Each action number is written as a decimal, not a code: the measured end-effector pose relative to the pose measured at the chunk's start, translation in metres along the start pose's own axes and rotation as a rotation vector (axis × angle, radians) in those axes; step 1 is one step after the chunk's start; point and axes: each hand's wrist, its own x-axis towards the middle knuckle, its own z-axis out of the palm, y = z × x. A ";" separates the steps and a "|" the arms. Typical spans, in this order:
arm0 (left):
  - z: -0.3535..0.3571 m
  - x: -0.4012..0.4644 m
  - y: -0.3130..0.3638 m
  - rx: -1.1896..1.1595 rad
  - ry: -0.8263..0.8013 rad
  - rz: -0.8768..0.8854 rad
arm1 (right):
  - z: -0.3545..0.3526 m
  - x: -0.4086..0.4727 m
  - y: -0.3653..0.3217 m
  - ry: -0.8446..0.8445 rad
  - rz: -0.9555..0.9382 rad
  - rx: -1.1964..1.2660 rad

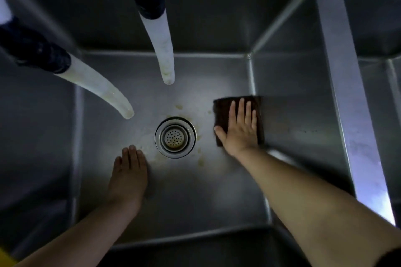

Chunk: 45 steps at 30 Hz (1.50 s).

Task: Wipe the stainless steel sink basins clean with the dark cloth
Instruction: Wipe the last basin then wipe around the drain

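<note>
Steel sink basin — right hand flat, fingers straight, pressing dark cloth beside drain strainer; left hand flat, empty, on basin floor.

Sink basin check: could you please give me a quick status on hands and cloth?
Right hand flat, pressing cloth on basin floor. Left hand open, resting left of drain. Brownish stains around drain unwiped. Two hoses hang overhead, clear.

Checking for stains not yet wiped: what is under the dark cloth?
The dark cloth lies flat on the basin floor, pressed by the right hand. The steel beneath it is covered, so stains there cannot be seen; brownish marks show near the drain.
</note>
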 end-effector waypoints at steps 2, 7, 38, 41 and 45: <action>0.002 0.002 0.000 -0.026 -0.017 0.002 | -0.010 0.036 -0.001 0.049 -0.005 -0.012; 0.011 0.010 -0.003 -0.066 -0.017 0.021 | -0.029 0.109 -0.006 0.140 -0.035 -0.048; 0.019 0.009 -0.003 -0.134 0.006 0.006 | -0.032 0.100 -0.074 0.176 -0.345 -0.043; 0.025 0.014 -0.004 -0.135 0.035 0.002 | -0.040 0.131 -0.081 0.205 -0.340 -0.069; 0.027 0.014 -0.003 -0.140 0.040 0.010 | -0.036 0.122 -0.087 0.198 -0.319 -0.050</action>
